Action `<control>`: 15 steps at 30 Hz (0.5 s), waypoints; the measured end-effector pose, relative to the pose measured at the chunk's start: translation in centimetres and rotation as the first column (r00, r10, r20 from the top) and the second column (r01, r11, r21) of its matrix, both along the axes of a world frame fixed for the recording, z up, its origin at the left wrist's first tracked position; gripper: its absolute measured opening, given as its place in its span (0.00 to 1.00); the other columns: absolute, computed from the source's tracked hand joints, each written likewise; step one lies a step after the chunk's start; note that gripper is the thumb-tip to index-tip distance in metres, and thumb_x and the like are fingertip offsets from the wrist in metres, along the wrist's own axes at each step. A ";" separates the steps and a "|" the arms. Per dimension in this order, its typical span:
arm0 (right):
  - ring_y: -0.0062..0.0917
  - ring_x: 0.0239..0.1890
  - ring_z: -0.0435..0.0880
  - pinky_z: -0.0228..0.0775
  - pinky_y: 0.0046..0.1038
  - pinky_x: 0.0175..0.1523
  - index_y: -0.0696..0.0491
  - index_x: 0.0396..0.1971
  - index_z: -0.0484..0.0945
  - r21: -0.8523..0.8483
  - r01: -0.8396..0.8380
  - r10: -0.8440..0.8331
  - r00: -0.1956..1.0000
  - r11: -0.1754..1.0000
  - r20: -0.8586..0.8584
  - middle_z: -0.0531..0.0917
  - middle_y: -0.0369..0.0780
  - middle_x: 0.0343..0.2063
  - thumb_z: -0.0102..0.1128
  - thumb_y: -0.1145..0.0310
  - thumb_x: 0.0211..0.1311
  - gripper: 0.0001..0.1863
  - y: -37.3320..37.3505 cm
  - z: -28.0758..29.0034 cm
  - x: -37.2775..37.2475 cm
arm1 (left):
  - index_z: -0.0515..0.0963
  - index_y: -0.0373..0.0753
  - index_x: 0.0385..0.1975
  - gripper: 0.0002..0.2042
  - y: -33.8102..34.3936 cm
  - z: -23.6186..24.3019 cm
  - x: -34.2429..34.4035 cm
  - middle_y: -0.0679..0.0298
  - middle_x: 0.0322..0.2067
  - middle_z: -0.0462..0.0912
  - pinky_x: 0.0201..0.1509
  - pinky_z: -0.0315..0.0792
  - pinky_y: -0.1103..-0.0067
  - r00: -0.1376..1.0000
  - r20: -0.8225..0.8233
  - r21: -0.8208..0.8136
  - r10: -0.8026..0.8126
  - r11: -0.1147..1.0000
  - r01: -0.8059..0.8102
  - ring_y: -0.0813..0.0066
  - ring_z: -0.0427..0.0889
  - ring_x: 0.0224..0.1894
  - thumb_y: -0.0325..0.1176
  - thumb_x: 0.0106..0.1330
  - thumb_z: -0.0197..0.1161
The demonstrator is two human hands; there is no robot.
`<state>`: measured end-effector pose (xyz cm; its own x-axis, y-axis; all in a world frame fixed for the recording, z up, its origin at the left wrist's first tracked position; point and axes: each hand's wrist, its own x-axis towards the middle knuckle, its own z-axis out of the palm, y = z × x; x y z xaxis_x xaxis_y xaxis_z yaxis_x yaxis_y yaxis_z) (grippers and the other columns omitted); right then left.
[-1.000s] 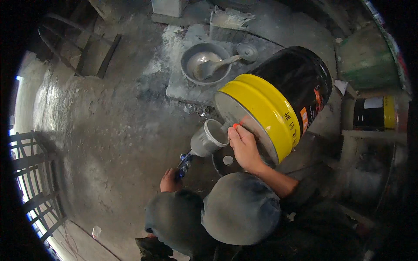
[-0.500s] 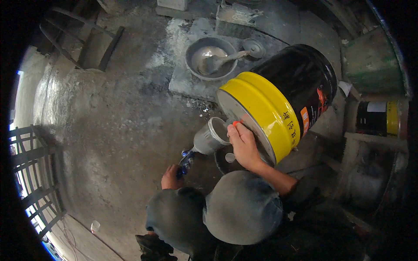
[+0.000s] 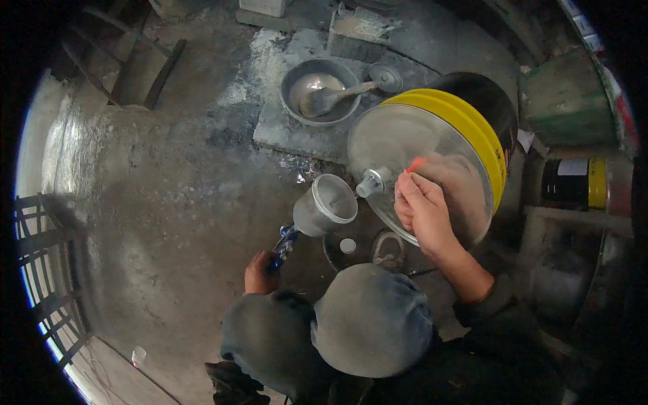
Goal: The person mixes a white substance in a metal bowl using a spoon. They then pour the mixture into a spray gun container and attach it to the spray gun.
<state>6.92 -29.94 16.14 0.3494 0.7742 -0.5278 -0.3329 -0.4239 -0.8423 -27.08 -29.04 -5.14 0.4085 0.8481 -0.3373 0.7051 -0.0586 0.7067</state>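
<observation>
At lower centre-left, my left hand point(image 3: 259, 273) is wrapped round the handle of a blue spray gun point(image 3: 286, 244). A cloudy cup point(image 3: 316, 214) sits on top of the gun, its open mouth tilted up. Beside the cup, a short metal spout point(image 3: 370, 182) juts from the end face of a yellow and black drum point(image 3: 445, 128). My right hand point(image 3: 424, 209) is closed in front of that face, pinching a small orange-red piece point(image 3: 416, 164). Whether this piece is joined to the drum cannot be made out.
Beyond the cup, a grey bowl point(image 3: 291, 84) holds a brush point(image 3: 324, 100) on a dusty slab point(image 3: 270, 135). A round lid point(image 3: 385, 77) and a block-like container point(image 3: 361, 34) stand beside it. Below the drum lies a dark round container point(image 3: 335, 251). A metal rack point(image 3: 57, 270) stands left.
The drum's end face has turned toward me, showing the spout. My right hand has moved right, away from the cup, with the orange-red piece. The spray gun has shifted slightly left.
</observation>
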 end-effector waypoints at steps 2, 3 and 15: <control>0.08 0.16 0.57 0.45 0.16 0.21 0.52 0.28 0.71 -0.003 0.004 -0.004 1.000 1.000 0.027 0.62 0.25 0.16 0.48 0.58 0.75 0.16 0.0 -0.7 -0.3 | 0.79 0.40 0.37 0.14 0.1 0.0 0.2 0.55 0.31 0.80 0.38 0.76 0.67 1.000 0.009 -0.029 0.024 0.999 -0.024 0.57 0.83 0.34 0.25 0.48 0.66; 0.08 0.16 0.57 0.45 0.16 0.21 0.52 0.28 0.71 -0.013 0.004 -0.003 0.999 1.000 0.046 0.63 0.25 0.16 0.48 0.59 0.75 0.16 -0.1 -1.8 -1.0 | 0.78 0.40 0.37 0.13 0.2 0.4 0.4 0.55 0.32 0.80 0.40 0.76 0.66 1.000 0.009 -0.035 0.022 0.999 -0.022 0.54 0.82 0.36 0.25 0.49 0.66; 0.16 0.23 0.65 0.59 0.23 0.29 0.56 0.26 0.72 0.024 -0.087 0.078 0.961 0.996 0.267 0.68 0.32 0.19 0.47 0.62 0.75 0.17 -0.3 -7.5 -4.1 | 0.78 0.43 0.37 0.11 -0.4 1.0 -0.9 0.58 0.38 0.81 0.42 0.75 0.63 0.994 -0.098 -0.080 0.052 0.995 -0.060 0.50 0.81 0.42 0.27 0.52 0.64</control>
<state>2.83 -30.21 8.62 0.4075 0.8226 -0.3967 -0.0605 -0.4091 -0.9105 -27.94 -29.45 -4.18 0.3236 0.8364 -0.4425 0.7700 0.0391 0.6369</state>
